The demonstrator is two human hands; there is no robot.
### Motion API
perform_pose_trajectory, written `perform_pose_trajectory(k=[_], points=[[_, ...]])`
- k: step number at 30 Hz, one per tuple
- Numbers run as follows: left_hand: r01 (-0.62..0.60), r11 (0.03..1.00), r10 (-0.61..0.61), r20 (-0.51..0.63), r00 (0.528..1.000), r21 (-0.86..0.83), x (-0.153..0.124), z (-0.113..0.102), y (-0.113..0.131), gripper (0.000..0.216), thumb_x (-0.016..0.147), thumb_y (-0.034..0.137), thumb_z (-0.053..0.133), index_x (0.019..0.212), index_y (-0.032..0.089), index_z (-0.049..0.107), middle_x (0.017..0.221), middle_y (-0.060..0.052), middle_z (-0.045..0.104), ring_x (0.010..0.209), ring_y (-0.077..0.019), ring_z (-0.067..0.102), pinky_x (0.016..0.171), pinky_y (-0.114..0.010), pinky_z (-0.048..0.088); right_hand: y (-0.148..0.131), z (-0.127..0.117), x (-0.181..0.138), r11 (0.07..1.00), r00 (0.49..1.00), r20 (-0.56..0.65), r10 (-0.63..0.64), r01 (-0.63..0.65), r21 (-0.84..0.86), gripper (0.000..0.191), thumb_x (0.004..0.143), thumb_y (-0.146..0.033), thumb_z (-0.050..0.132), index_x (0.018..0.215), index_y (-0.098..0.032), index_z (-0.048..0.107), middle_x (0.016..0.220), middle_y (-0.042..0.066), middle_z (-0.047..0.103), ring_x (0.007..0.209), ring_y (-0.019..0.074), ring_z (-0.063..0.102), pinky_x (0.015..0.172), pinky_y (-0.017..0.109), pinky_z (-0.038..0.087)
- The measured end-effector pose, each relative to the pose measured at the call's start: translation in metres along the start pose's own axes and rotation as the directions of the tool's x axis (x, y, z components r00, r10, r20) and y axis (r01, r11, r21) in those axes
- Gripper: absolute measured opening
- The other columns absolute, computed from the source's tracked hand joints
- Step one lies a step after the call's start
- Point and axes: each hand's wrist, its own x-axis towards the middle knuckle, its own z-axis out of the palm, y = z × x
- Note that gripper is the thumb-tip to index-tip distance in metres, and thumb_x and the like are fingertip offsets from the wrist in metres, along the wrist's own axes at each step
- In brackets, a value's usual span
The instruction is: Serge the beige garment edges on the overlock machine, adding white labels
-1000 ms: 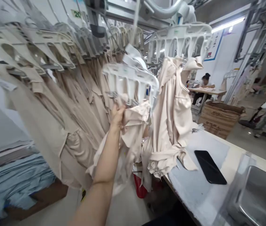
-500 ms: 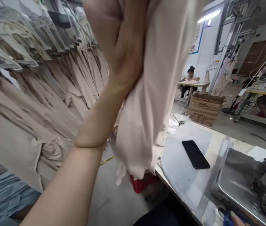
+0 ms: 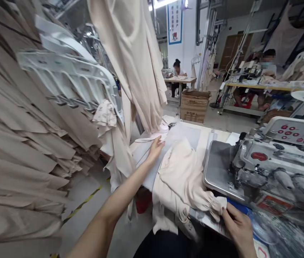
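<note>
A beige garment piece (image 3: 178,172) lies across the table and hangs over its front edge. Its gathered, ruffled end (image 3: 217,206) is pinched between the thumb and fingers of my right hand (image 3: 237,224), in front of the sewing machine (image 3: 264,161). Farther off, my left hand (image 3: 155,149) reaches over the table with its fingers stretched out. Those fingertips meet pale flat cloth pieces (image 3: 152,137) at the table's far left; I see no firm grip on them. Long beige cloth (image 3: 138,68) hangs just above and behind that hand.
Hangers (image 3: 73,79) with beige garments crowd the left side. The machine's metal plate (image 3: 217,168) borders the garment on the right. A cardboard box (image 3: 194,105) stands beyond the table. Two people sit at other tables in the background.
My left hand has come down from the raised beige cloth to the far part of the table. The garment piece now covers where the phone lay, and my right hand grips its gathered end.
</note>
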Motion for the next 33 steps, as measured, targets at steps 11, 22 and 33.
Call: perform_pose_trajectory(k=[11,22,33], points=[[0.054,0.991,-0.074,0.163,0.984,0.122,-0.080,-0.009,-0.043,0.037,0.082,0.054,0.065,0.066,0.020,0.064,0.061,0.003,0.059,0.061,-0.0149,0.054,0.062,-0.025,0.046,-0.107,0.120,0.017,0.705,0.928,0.349,-0.131,0.334,-0.625,0.062,0.088,-0.018,0.068,0.148,-0.033,0.057,0.135,0.013,0.067,0.064,0.0181,0.071,0.047,0.025,0.046],[-0.223,0.966,0.242,-0.155,0.958,0.131,0.002,-0.081,-0.008,0.035,0.085,0.051,0.065,0.102,0.021,0.068,0.112,-0.009,0.069,0.116,-0.0265,0.059,0.104,-0.038,0.047,-0.118,0.051,0.048,0.719,0.959,0.038,-0.282,0.237,-0.654,0.019,0.087,-0.024,0.058,0.069,-0.022,0.062,0.057,-0.001,0.060,0.052,0.0142,0.051,0.051,0.028,0.017],[-0.332,0.906,0.318,0.095,0.943,0.263,-0.105,-0.057,-0.045,0.028,0.104,0.035,0.046,0.094,0.022,0.068,0.091,-0.005,0.073,0.090,-0.0190,0.068,0.081,-0.032,0.054,-0.122,0.014,0.035,0.913,0.967,-0.141,-0.211,0.143,-0.383,0.028,0.085,-0.038,0.050,0.086,-0.023,0.074,0.076,0.004,0.074,0.069,0.0195,0.066,0.062,0.028,0.042]])
